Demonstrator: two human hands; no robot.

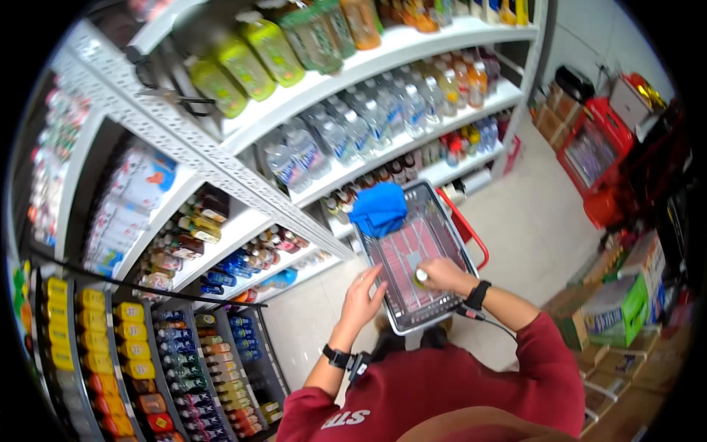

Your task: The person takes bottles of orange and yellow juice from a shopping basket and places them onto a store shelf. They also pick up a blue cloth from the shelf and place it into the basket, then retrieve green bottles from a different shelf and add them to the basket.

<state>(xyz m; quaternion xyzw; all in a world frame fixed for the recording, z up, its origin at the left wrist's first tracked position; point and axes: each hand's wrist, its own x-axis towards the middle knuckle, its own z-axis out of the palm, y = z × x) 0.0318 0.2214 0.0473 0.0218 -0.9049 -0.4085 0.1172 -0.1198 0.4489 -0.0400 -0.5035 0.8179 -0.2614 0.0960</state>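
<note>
My right hand (440,273) grips a small bottle (421,275) with a white cap and a yellow-green body, mostly hidden under my fingers. It is over a dark plastic shopping basket (399,317) in front of me, which has a reddish slatted bottom. At the basket's left rim, my left hand (362,298) holds nothing, with thumb and fingers apart. I cannot tell whether it touches the rim. A crumpled blue cloth (379,210) hangs over the far left corner of the basket. A red handle (469,229) curves out on the right side.
White shelves (386,146) with bottled drinks (353,130) stand ahead. More drinks fill a rack (185,359) at left. Cardboard boxes (613,362) and a green carton (618,309) are stacked at right. A red case (594,146) stands farther back on the tiled floor (500,207).
</note>
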